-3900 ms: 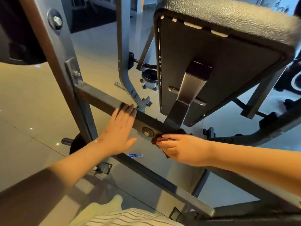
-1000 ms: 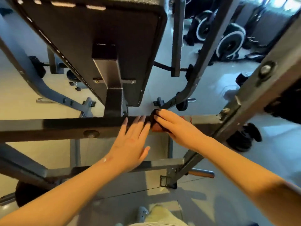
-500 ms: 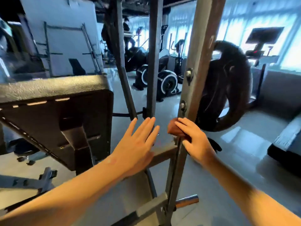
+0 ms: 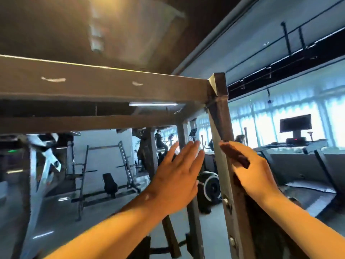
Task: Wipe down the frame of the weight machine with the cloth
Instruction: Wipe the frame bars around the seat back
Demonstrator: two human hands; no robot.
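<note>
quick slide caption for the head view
Wiping the frame: right hand holds the cloth against the upright post, left hand open beside it.

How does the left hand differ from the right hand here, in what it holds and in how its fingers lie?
The left hand holds nothing, while the right hand holds the dark cloth against the upright post. The left hand's fingers are straight; the right hand's fingers bend over the cloth. The left hand is left of the post, the right hand on its right side. Both are raised to about the same height.
</note>
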